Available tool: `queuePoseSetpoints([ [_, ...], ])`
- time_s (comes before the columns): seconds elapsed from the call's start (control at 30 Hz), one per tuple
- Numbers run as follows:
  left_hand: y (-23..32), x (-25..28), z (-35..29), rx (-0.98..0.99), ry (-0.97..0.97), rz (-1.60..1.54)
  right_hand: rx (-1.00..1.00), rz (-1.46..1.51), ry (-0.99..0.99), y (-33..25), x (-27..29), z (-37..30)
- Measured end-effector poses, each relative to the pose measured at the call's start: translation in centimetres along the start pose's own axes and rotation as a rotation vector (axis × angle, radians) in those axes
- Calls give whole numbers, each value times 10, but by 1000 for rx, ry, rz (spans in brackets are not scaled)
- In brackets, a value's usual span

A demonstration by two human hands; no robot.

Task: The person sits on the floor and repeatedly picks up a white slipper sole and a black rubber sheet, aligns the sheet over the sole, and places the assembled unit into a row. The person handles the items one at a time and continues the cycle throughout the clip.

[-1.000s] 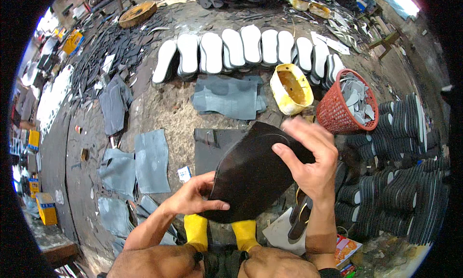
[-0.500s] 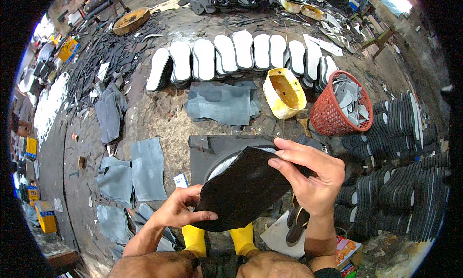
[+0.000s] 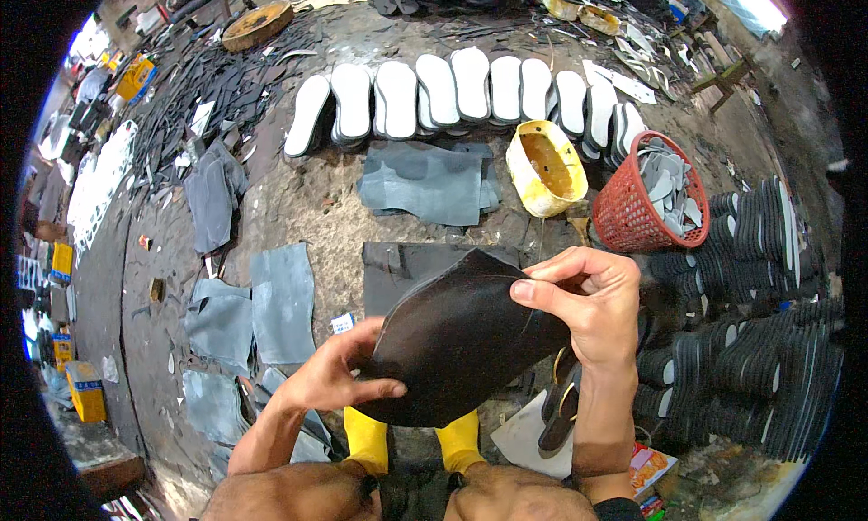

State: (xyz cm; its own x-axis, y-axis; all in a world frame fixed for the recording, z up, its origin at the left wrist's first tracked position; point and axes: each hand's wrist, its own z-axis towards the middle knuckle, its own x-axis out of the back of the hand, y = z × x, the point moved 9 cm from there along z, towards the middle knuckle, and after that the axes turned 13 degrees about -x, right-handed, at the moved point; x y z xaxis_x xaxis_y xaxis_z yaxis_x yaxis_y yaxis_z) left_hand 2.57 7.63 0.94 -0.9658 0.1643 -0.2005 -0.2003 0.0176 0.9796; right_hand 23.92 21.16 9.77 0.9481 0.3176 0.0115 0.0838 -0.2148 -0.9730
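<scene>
A black flexible sheet is held tilted above my knees, its broad dark face toward me. My left hand grips its lower left edge, thumb on the near face and fingers behind. At the upper right edge, my right hand pinches the sheet between thumb and fingers. A thin pale strand or line curves over the sheet beside the right thumb; I cannot tell which it is. The sheet hides whatever lies behind it. Beyond it, a dark flat piece lies on the floor.
White-topped soles stand in a curved row ahead. Right of centre are a yellow tub of amber liquid and a red basket of grey offcuts. Stacked dark soles line the right; grey sheets lie left.
The black sheet has turned so that the white-topped layer behind its upper edge no longer shows. My right hand has shifted its pinch slightly along the edge; the left keeps its hold.
</scene>
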Motion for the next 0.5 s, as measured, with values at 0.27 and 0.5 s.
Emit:
queuePoseSetpoints([
  [0.27, 43, -1, 8, -89, 60, 285, 230, -176, -185, -12, -30, -18],
  [0.5, 31, -3, 4, 25, 66, 299, -99, -306, -225, 20, -52, -3],
])
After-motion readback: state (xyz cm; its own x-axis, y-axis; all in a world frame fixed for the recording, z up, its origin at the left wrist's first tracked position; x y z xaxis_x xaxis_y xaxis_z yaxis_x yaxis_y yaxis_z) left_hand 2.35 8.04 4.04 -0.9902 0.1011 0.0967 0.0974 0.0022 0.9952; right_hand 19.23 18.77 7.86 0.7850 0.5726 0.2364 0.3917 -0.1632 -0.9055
